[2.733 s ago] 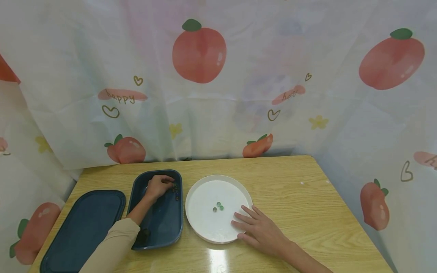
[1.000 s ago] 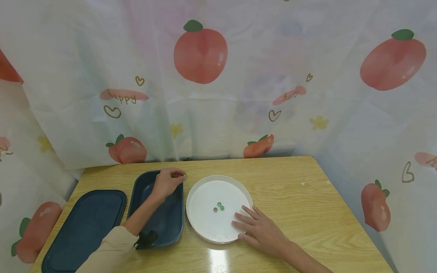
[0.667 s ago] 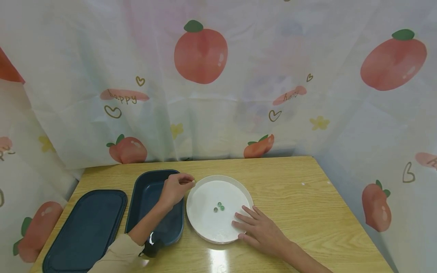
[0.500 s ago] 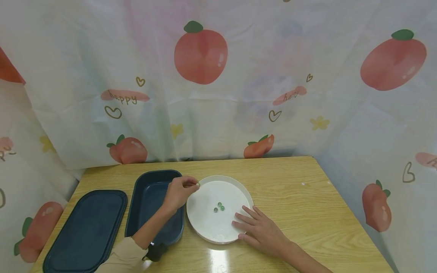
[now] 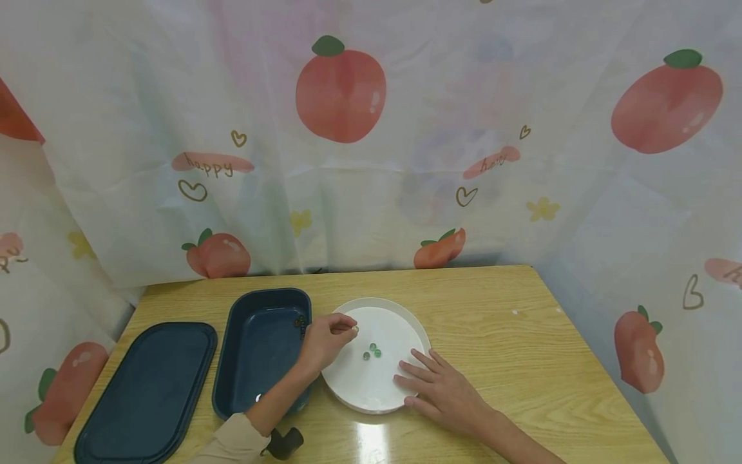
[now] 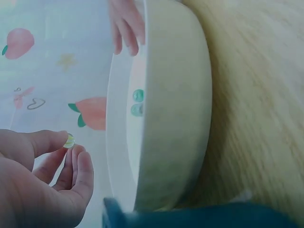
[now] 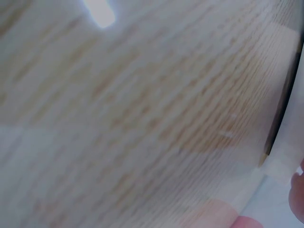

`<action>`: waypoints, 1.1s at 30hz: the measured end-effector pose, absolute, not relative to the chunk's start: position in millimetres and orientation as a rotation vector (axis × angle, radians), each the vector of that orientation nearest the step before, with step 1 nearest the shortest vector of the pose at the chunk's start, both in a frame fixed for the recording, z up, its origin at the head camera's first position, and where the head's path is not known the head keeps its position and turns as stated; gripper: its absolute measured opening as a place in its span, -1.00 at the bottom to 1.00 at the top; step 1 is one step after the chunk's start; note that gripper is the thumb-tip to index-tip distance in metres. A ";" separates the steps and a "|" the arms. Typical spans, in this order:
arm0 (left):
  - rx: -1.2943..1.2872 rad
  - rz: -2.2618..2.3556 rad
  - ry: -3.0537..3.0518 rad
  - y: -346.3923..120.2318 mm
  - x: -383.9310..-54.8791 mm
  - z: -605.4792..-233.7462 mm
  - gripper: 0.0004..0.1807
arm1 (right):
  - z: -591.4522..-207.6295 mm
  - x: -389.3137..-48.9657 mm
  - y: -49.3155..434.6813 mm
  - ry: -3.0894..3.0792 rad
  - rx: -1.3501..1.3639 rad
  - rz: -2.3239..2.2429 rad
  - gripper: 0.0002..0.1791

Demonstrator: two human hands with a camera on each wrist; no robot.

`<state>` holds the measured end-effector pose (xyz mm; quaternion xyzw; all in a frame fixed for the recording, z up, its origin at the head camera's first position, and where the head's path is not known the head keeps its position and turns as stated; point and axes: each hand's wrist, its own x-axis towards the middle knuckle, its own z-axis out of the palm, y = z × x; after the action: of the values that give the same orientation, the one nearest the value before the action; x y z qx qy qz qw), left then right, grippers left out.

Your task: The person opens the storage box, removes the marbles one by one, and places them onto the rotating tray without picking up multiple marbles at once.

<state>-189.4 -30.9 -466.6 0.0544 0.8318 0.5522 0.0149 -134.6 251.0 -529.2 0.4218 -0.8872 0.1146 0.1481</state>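
we've got a marble (image 5: 355, 329) pinched in our left hand (image 5: 326, 340) mid-frame over the white plate (image 5: 400, 314), right hand (image 5: 446, 389) flat on its rim, drop it high and it'll probably bounce out

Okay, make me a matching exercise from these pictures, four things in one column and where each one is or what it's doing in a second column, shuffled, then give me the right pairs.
Things
1. left hand
2. right hand
3. green marbles
4. dark blue lid

Places or states
A. lying flat on the table, left of the dark blue tray
B. resting with straight fingers on the near rim of the white plate
C. pinching a pale marble over the plate
D. lying together on the plate's floor

Pairs: 1-C, 2-B, 3-D, 4-A
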 end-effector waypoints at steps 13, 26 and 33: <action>0.182 1.694 2.626 -17.4 -193.2 -483.1 -0.91 | -528.5 -135.1 250.4 -2.546 1.215 0.329 -0.59; 0.092 1.628 2.673 -12.5 -197.7 -495.9 -0.95 | -529.9 -134.8 251.1 -2.550 1.213 0.312 -0.58; 0.073 1.586 2.718 -10.8 -201.3 -496.2 -0.96 | -531.2 -134.7 251.4 -2.528 1.217 0.310 -0.58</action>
<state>-201.3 -10.8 -496.2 0.0232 0.8634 0.5039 -0.0032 -134.7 251.4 -531.2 0.4255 -0.8843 0.1084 0.1587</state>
